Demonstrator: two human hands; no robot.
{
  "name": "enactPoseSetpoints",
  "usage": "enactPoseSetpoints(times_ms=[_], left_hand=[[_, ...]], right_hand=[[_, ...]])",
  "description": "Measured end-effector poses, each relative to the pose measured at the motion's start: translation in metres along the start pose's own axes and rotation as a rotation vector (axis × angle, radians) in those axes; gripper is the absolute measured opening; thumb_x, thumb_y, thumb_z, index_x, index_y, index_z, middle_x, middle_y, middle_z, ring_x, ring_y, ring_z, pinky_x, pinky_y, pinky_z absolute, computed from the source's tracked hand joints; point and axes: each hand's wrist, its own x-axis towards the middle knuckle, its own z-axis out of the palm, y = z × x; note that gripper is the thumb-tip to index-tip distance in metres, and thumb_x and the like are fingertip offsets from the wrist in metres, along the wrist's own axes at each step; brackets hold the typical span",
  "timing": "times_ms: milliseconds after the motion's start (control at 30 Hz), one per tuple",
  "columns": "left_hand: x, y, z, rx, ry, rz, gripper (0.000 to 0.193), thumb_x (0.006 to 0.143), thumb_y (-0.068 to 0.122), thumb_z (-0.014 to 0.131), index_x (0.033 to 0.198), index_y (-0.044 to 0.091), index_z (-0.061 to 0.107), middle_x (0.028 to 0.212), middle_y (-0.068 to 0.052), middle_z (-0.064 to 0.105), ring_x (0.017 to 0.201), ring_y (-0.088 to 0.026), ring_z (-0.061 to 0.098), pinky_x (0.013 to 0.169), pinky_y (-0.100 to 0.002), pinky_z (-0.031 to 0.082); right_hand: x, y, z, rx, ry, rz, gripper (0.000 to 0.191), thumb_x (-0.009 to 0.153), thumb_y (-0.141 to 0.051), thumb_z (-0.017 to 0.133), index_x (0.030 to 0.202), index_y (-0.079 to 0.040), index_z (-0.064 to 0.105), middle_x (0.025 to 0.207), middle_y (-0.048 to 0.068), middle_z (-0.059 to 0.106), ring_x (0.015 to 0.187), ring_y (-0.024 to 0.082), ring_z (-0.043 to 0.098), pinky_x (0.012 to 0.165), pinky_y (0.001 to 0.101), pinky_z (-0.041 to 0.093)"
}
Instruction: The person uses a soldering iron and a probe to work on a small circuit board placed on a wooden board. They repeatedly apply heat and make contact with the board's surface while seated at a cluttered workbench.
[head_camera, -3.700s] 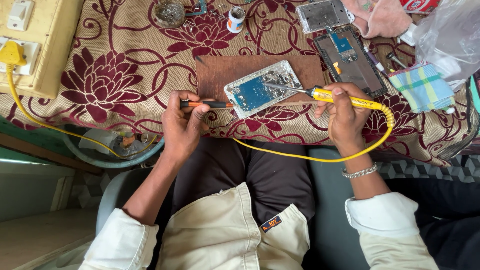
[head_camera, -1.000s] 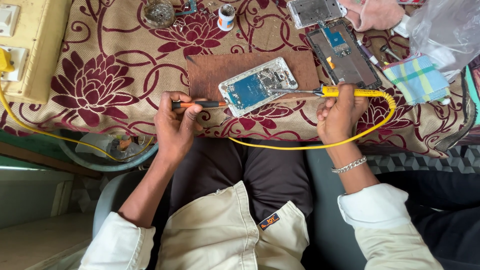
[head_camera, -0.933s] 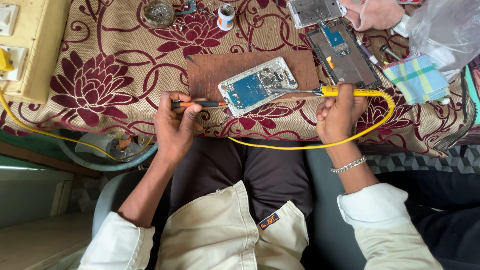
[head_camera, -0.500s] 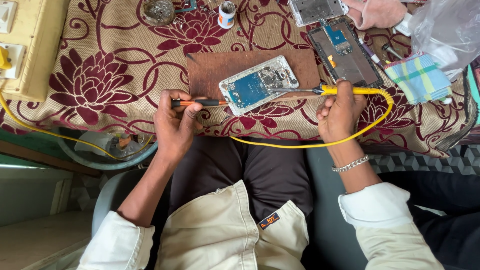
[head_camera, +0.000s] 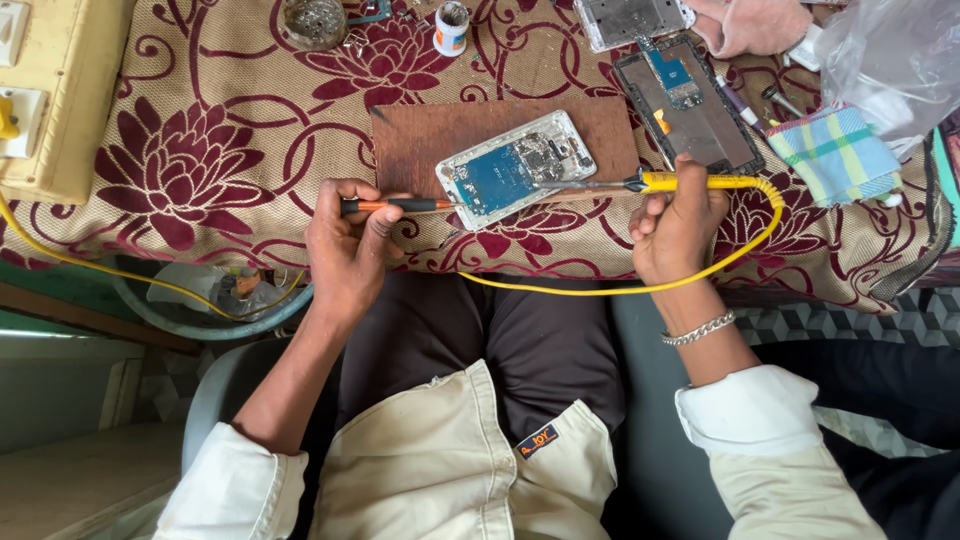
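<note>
Gripping a yellow-handled soldering iron (head_camera: 690, 182) in a closed right hand (head_camera: 678, 228), the person rests its metal tip on the exposed circuit board of an opened phone (head_camera: 515, 167). The left hand (head_camera: 347, 245) is closed around a slim orange-and-black tool (head_camera: 395, 205) whose point meets the phone's left edge. The phone lies face-down on a brown wooden board (head_camera: 420, 135) over a floral cloth (head_camera: 200, 150). It looks light, rigid and fragile; its metal frame edges seem the safest place to hold, away from the small components. A second dismantled phone (head_camera: 690, 105) lies just beyond.
</note>
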Motion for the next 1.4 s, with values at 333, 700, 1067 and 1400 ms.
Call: enactPoseSetpoints(times_ms=[333,700,1067,1400], left_hand=[[0.000,0.000,0.000,0.006,-0.008,0.025,0.028,0.105,0.018,0.067,0.114,0.004,0.045,0.108,-0.015,0.078,0.077,-0.008,0.071,0.057,-0.020,0.056],[0.000,0.001,0.000,0.035,0.001,0.005,0.028,0.104,0.018,0.067,0.113,0.004,0.045,0.107,-0.014,0.079,0.069,-0.008,0.069,0.055,-0.020,0.055],[0.001,-0.001,0.000,0.026,0.000,0.019,0.029,0.103,0.019,0.068,0.112,0.004,0.045,0.106,-0.015,0.079,0.071,-0.008,0.070,0.054,-0.019,0.054],[0.000,0.000,0.001,0.017,0.004,0.008,0.029,0.104,0.018,0.068,0.113,0.004,0.045,0.107,-0.015,0.079,0.074,-0.008,0.070,0.055,-0.019,0.055]], right_hand=[[0.001,0.004,0.003,0.013,0.058,-0.066,0.036,0.103,-0.035,0.066,0.081,-0.014,0.047,0.053,0.000,0.048,0.037,0.011,0.046,0.032,0.0260,0.040],[0.002,0.004,0.003,-0.041,0.065,-0.070,0.040,0.103,-0.035,0.066,0.077,-0.013,0.044,0.052,0.000,0.046,0.036,0.011,0.045,0.031,0.0267,0.040],[0.011,0.012,-0.007,-0.041,-0.035,-0.092,0.059,0.099,-0.063,0.060,0.080,-0.010,0.045,0.055,0.000,0.046,0.041,0.012,0.049,0.034,0.0266,0.043],[0.013,0.026,-0.017,-0.145,-0.283,-0.241,0.056,0.103,-0.060,0.053,0.087,-0.006,0.049,0.064,0.006,0.056,0.045,0.013,0.053,0.039,0.0269,0.047]])
